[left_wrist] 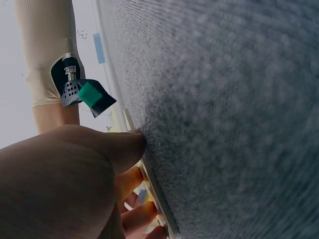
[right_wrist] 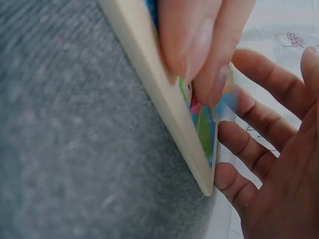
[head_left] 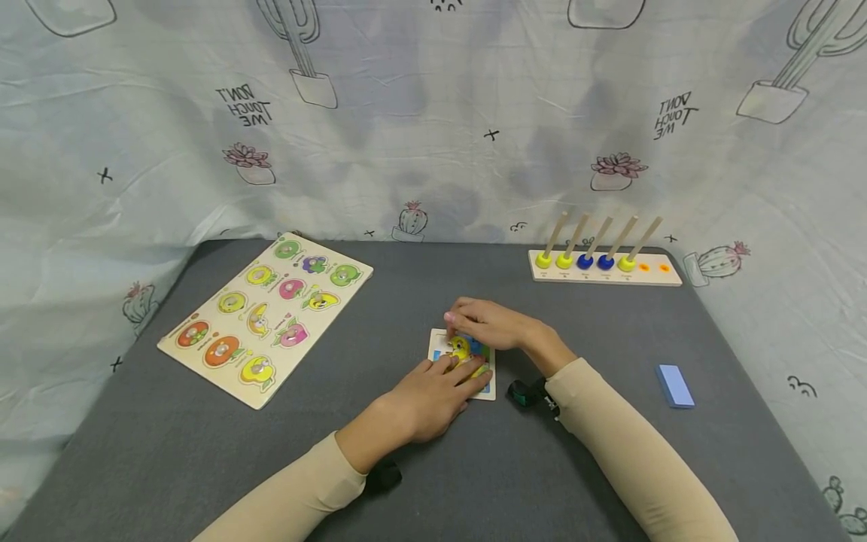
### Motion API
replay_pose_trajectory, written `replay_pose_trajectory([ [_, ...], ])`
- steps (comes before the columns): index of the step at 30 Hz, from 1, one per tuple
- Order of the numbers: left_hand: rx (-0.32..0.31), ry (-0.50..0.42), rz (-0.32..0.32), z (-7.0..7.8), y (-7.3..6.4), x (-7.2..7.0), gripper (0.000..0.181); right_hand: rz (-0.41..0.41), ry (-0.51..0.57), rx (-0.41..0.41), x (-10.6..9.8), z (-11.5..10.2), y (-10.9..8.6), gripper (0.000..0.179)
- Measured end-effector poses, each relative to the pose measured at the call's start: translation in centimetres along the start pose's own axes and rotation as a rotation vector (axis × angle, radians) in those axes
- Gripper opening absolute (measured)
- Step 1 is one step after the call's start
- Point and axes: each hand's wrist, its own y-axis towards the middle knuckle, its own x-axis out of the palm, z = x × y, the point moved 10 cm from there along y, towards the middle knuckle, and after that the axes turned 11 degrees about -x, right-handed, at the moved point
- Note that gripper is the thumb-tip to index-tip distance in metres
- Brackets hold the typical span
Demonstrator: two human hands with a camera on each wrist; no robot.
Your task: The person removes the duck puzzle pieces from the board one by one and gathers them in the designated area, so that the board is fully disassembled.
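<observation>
A small puzzle board [head_left: 489, 393] with yellow, blue and green parts lies flat before the person, partly hidden by both hands. Across its near part rests the left hand [head_left: 433, 395], fingers spread and fairly straight; in the left wrist view its thumb [left_wrist: 127, 147] touches by the board's edge. The right hand [head_left: 494, 324] reaches over the far side, fingertips bent down. In the right wrist view, separate right-hand fingers [right_wrist: 244, 142] meet the board's rim [right_wrist: 187, 149], while left-hand fingertips [right_wrist: 187, 50] press its face. A blurred blue patch [right_wrist: 228, 99] shows between the hands, its kind unclear.
A large wooden fruit puzzle board [head_left: 271, 369] lies to the left. At the back right stands a peg board [head_left: 606, 277] with yellow and blue rings on upright pegs. A blue rectangular block [head_left: 675, 386] lies on the right of the grey table [head_left: 582, 482]. A patterned cloth [head_left: 433, 113] hangs behind.
</observation>
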Motion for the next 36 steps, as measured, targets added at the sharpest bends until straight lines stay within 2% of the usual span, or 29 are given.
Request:
replay_pose_trajectory([
  [8, -0.001, -0.001, 0.016, -0.15, 0.23, 0.38, 0.057, -0.012, 0.011, -0.045, 0.01, -0.37, -0.45, 0.036],
  [15, 0.003, 0.015, 0.009, 0.0, -0.02, -0.4, 0.056, -0.04, -0.043, -0.061, 0.17, -0.31, -0.37, 0.037],
  [24, -0.002, 0.019, 0.0, 0.13, 0.08, -0.32, 0.055, -0.052, -0.053, -0.072, 0.41, -0.4, -0.28, 0.034],
  [30, -0.012, 0.022, -0.022, -0.03, 0.18, -0.06, 0.056, -0.055, -0.043, -0.08, 0.27, -0.67, -0.36, 0.033],
  [36, -0.022, 0.02, -0.035, -0.21, 0.17, 0.14, 0.056, -0.03, 0.03, -0.079, 0.16, -0.81, -0.57, 0.022],
])
